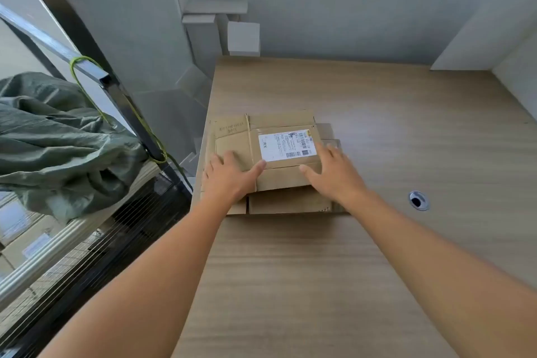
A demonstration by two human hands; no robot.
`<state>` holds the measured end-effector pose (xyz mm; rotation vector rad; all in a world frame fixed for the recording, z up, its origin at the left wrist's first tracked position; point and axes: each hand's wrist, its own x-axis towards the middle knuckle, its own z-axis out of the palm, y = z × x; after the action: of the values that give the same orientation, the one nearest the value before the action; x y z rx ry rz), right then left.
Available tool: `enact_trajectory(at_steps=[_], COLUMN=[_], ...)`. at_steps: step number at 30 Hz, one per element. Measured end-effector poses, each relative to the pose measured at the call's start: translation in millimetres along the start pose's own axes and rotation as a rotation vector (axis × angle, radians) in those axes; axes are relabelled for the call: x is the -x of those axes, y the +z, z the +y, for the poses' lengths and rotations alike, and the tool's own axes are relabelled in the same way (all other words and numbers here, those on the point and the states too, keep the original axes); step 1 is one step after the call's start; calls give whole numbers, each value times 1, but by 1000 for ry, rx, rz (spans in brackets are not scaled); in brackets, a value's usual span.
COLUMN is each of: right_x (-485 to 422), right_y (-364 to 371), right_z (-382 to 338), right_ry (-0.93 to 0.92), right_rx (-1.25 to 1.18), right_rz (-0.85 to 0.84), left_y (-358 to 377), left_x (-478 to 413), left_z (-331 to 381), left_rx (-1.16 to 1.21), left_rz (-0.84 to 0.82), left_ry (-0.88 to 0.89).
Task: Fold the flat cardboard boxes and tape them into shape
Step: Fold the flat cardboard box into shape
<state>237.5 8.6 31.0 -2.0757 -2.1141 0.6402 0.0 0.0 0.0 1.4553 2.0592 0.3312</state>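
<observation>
A stack of flat brown cardboard boxes (279, 177) lies near the left edge of a wooden table (392, 131). The top box carries a white shipping label (286, 146) with barcodes. My left hand (229, 176) rests flat on the left part of the top box, thumb reaching toward the label. On the right side of the stack my right hand (331, 171) lies with straight, spread fingers, touching the top box beside the label. Neither hand grips anything. No tape is in view.
A round cable hole (418, 200) sits in the table to the right. White boxes (242, 38) stand against the back wall. Left of the table is a metal rack (96, 73) with a green woven sack (58, 136) and a wire shelf below.
</observation>
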Motion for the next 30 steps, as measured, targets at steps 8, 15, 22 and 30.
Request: enact_trajectory(at_steps=[8,15,22,30], right_x=[10,101,251,378], right_y=[6,-17,-31,-32], right_z=[-2,21,94,185], right_ry=[6,105,200,200], right_rx=[-515,-838,-1006,-1164], right_rz=[119,198,121,18], left_y=[6,2,31,119], left_x=[8,105,259,375], left_z=[10,22,31,40], left_rx=[285,746,643,515], left_rz=[51,-125,-281,-398], left_ry=[-67,23,250,316])
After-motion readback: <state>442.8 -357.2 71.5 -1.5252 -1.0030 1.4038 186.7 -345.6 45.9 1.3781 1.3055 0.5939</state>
